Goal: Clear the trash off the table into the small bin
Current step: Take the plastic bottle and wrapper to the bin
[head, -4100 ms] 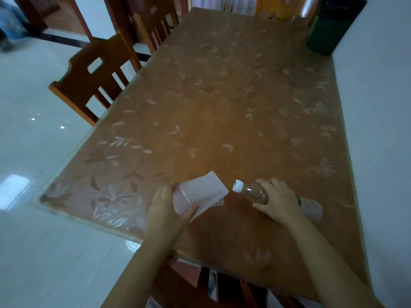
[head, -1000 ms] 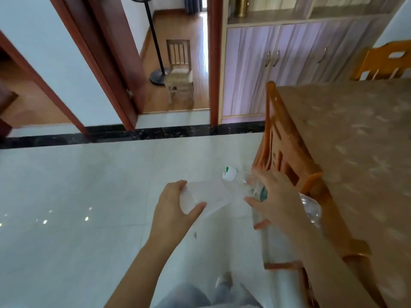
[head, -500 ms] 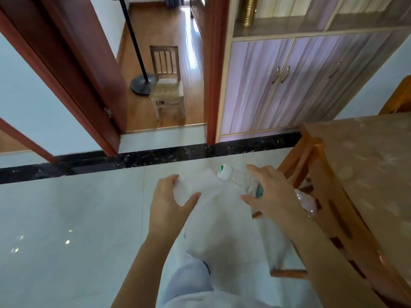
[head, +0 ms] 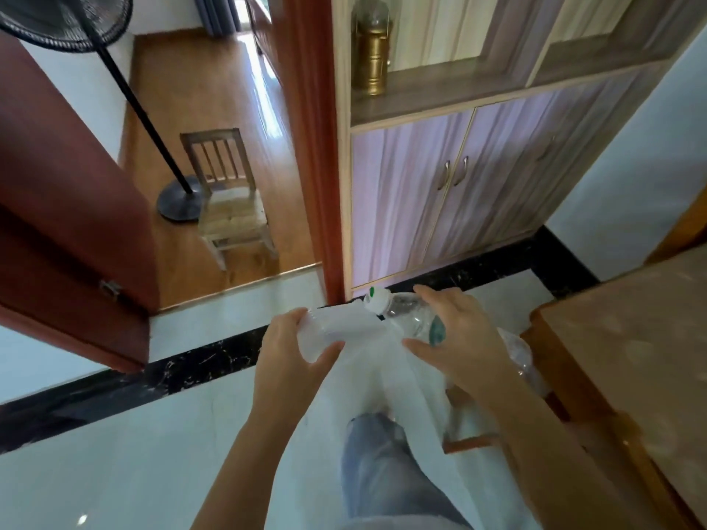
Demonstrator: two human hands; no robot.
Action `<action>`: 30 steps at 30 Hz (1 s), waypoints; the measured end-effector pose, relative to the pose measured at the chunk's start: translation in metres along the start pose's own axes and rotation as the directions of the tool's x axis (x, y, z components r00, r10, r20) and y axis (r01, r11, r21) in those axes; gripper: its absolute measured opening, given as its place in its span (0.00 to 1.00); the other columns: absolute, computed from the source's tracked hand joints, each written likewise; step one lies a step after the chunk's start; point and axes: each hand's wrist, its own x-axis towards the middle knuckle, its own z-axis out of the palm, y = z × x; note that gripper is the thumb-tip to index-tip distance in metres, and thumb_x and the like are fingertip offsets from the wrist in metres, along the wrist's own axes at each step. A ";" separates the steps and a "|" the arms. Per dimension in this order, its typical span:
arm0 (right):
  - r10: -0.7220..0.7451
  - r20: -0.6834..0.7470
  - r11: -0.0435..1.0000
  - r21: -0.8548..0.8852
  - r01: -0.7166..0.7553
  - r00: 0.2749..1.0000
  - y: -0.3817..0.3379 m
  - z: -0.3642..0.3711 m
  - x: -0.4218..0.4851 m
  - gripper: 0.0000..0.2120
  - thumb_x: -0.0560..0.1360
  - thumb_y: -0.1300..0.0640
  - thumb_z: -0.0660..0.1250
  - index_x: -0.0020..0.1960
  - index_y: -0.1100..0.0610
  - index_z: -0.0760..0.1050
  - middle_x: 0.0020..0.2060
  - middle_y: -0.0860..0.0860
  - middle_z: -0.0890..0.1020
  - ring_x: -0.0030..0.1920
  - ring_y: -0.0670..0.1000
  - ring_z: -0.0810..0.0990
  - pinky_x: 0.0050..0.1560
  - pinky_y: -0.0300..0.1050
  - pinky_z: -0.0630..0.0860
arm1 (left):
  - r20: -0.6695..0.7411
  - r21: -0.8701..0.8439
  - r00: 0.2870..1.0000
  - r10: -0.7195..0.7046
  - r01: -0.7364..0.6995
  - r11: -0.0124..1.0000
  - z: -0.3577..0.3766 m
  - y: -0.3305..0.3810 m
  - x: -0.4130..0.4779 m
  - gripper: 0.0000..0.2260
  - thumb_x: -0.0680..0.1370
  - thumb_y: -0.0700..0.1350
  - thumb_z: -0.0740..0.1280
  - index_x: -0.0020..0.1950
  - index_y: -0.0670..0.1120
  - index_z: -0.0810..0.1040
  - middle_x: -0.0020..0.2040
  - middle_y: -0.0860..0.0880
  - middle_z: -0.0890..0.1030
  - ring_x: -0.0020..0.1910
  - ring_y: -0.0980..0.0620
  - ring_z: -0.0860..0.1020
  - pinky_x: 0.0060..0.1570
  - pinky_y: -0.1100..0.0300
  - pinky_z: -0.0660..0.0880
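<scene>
Clear plastic bottle gripped in my right hand, white packet clutched left; carrying both off, bin's unseen, find it.

Clear, glossy crinkled plastic bottle with white plastic cap. Translucent white plastic container, smooth and matt. Pale floor tiles polished and glossy; brown wooden table satin.

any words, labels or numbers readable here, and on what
No text can be read in this view.
The plastic bottle in the right hand has a teal label, too blurred to read.
Its white cap shows a green mark, no letters.
The clear plastic packaging in the left hand shows no print.
The gold container on the shelf shows no legible writing.
</scene>
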 end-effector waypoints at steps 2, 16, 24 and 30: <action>0.027 -0.013 1.000 0.008 -0.027 1.000 0.015 -0.011 0.041 0.32 0.63 0.50 0.75 0.64 0.54 0.68 0.53 0.58 0.76 0.53 0.59 0.73 0.53 0.55 0.73 | 0.031 0.008 0.999 0.015 -0.015 1.000 0.018 0.016 0.047 0.27 0.66 0.52 0.74 0.62 0.47 0.70 0.52 0.56 0.71 0.51 0.55 0.70 0.50 0.61 0.66; 0.380 -0.191 0.920 -0.023 -0.391 0.905 0.150 -0.079 0.214 0.32 0.64 0.49 0.74 0.66 0.51 0.67 0.57 0.56 0.75 0.56 0.58 0.72 0.53 0.53 0.74 | 0.359 -0.118 0.878 0.317 -0.294 0.949 0.168 0.132 0.290 0.25 0.67 0.52 0.74 0.59 0.48 0.69 0.51 0.53 0.71 0.50 0.55 0.70 0.47 0.61 0.67; 0.640 -0.333 0.734 -0.002 -0.679 0.693 0.226 -0.110 0.277 0.35 0.65 0.44 0.72 0.68 0.46 0.61 0.59 0.51 0.73 0.58 0.53 0.70 0.53 0.49 0.73 | 0.525 -0.270 0.666 0.531 -0.461 0.845 0.269 0.218 0.404 0.24 0.67 0.49 0.74 0.59 0.44 0.72 0.53 0.47 0.76 0.54 0.48 0.74 0.51 0.50 0.74; 0.765 -0.379 0.592 0.097 -0.800 0.521 0.276 -0.138 0.294 0.35 0.66 0.44 0.71 0.68 0.46 0.59 0.59 0.51 0.72 0.60 0.54 0.69 0.57 0.52 0.71 | 0.564 -0.350 0.508 0.650 -0.566 0.746 0.354 0.276 0.438 0.25 0.65 0.48 0.76 0.58 0.45 0.73 0.51 0.49 0.77 0.50 0.52 0.74 0.47 0.57 0.72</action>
